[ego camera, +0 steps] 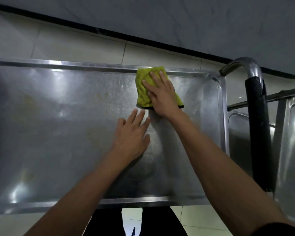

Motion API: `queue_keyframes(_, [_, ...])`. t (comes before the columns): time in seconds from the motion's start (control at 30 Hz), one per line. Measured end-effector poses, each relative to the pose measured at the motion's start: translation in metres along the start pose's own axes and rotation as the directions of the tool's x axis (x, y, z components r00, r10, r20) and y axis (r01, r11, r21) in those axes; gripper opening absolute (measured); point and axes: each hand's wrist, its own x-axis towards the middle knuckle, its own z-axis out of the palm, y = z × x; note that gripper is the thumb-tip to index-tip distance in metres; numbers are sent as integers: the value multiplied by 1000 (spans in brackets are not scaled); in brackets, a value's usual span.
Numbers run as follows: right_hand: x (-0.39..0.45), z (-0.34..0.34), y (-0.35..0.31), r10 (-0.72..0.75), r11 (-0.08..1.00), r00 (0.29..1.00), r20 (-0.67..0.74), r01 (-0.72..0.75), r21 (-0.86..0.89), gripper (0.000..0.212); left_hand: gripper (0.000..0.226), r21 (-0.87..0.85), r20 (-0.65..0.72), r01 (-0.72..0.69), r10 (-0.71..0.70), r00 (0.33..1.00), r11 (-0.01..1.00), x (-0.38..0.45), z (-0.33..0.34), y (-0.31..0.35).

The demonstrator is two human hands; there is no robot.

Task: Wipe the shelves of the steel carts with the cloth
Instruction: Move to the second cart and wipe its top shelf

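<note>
Right hand (pixel 162 94), fingers spread, is pressing the cloth (pixel 144 92) flat at the shelf's (pixel 58 116) far rim, nr the right end. Left hand (pixel 132 135) is lying open, prob. bracing. Unwiped length is stretching leftward.

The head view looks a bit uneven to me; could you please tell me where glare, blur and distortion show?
Head view: bright glare patches on the steel shelf, strongest near its left corners; the left hand looks slightly motion-blurred, while the right hand on the green cloth is sharper; wide-angle distortion bends the shelf rim and the wall's black strip.
</note>
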Motion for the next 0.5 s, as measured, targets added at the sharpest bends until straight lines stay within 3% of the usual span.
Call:
queue_keyframes(0.23, [35,13,-44,-179,982,975,134,167,91,44,60,-77,-29,8,-10,1000,997,1,6,-1])
queue_keyframes(0.5, [18,10,-15,-195,977,981,-6,195,85,42,55,-51,-18,41,-42,999,998,-2,7,5])
